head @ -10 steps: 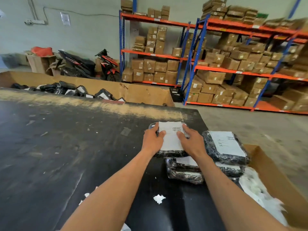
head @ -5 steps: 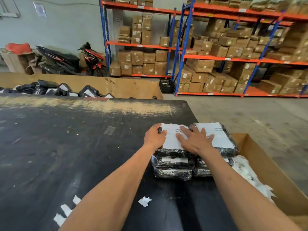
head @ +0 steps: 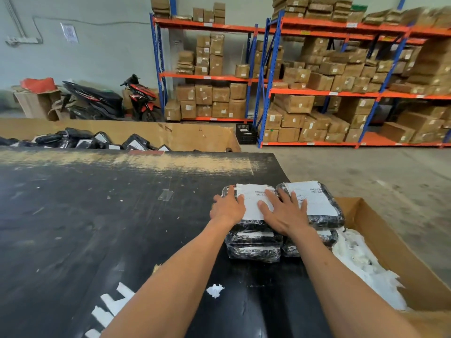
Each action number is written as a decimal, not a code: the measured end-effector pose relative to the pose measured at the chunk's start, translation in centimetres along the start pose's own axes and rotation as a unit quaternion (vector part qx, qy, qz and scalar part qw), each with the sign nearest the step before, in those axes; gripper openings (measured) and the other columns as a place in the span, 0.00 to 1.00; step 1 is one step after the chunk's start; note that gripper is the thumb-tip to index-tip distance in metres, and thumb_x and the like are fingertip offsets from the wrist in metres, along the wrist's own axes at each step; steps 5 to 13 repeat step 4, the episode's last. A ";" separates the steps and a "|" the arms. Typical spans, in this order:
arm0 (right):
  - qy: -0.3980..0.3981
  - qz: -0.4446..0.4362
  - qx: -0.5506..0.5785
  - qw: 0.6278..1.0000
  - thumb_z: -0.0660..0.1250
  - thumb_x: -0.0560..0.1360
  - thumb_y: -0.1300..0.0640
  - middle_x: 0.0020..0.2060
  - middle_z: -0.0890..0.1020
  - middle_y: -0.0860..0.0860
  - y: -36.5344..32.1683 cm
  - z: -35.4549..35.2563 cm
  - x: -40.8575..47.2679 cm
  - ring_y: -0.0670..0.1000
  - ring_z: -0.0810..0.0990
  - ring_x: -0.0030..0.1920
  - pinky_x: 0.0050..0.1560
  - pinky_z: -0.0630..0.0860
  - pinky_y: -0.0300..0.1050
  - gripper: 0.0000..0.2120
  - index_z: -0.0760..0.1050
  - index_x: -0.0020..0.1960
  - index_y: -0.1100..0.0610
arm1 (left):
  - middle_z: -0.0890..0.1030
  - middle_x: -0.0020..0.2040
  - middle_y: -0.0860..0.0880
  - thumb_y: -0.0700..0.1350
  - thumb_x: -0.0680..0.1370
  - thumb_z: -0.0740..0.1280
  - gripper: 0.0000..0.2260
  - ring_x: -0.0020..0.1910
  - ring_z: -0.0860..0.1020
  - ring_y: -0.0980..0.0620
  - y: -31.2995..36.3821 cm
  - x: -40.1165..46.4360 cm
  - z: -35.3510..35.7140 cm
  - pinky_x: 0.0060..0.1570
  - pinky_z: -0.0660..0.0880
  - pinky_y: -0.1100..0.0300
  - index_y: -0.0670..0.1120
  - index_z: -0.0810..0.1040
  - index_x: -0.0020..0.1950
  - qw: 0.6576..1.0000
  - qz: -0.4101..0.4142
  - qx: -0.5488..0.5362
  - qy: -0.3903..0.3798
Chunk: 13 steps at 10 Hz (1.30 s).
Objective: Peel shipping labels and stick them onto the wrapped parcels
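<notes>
Both flat hands, left hand (head: pixel 228 208) and right hand (head: pixel 284 212), press the label (head: pixel 251 206), hiding part of its print.

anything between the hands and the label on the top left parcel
Nothing visible. The left hand rests on the label's left edge and the right hand lies flat with spread fingers across its right side, pressing it onto the top left parcel.
</notes>
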State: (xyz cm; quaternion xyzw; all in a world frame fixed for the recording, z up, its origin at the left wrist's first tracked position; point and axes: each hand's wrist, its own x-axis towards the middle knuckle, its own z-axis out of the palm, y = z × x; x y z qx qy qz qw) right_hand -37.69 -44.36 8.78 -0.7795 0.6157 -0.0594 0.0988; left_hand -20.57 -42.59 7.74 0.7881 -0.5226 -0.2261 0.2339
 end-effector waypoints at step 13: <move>0.099 -0.005 0.146 0.984 0.50 0.82 0.36 0.81 0.57 0.57 -0.3 3.2 -10.7 0.57 0.49 0.82 0.80 0.48 0.56 0.31 0.58 0.82 0.46 | 0.66 0.75 0.46 0.58 0.82 0.59 0.29 0.71 0.70 0.47 -4.7 -12.7 0.7 0.69 0.68 0.53 0.51 0.56 0.80 0.985 0.135 -0.107 0.027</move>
